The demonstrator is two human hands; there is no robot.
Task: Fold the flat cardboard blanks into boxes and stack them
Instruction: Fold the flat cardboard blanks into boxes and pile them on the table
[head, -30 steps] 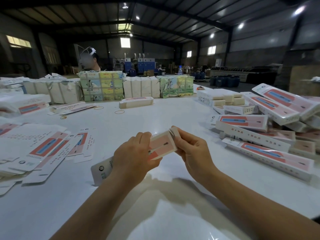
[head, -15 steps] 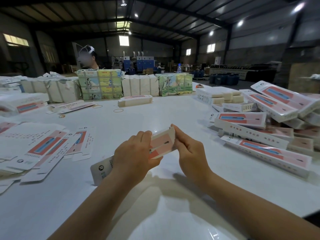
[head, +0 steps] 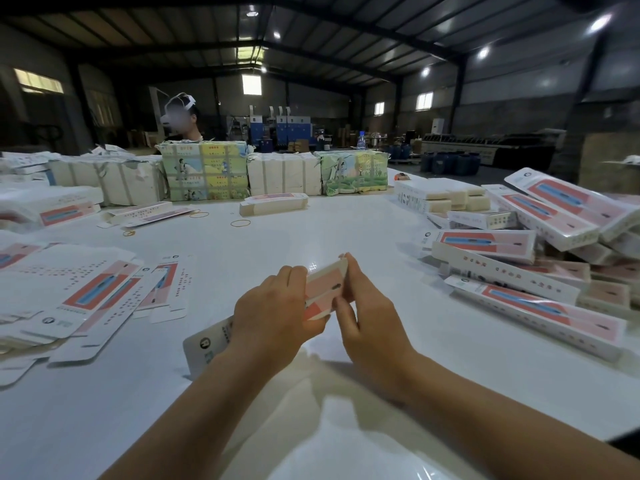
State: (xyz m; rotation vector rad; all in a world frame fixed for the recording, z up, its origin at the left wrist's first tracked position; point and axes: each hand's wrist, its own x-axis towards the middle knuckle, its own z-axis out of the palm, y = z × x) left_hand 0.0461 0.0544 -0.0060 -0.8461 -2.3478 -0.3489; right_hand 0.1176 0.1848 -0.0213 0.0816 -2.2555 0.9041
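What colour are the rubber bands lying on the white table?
The rubber bands look yellow-orange, in the head view.

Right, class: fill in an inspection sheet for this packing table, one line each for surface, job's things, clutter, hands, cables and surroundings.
Surface: white table, glossy.
Job's things: box being folded held between both hands; flat blanks spread at left; folded boxes piled loosely at right.
Clutter: rubber bands lying loose; wrapped bundles along the far edge.
Hands: left hand grips the box's middle; right hand pinches its far end.
Cables: nothing seen.
Surroundings: dim warehouse; another person beyond the bundles; water bottle.
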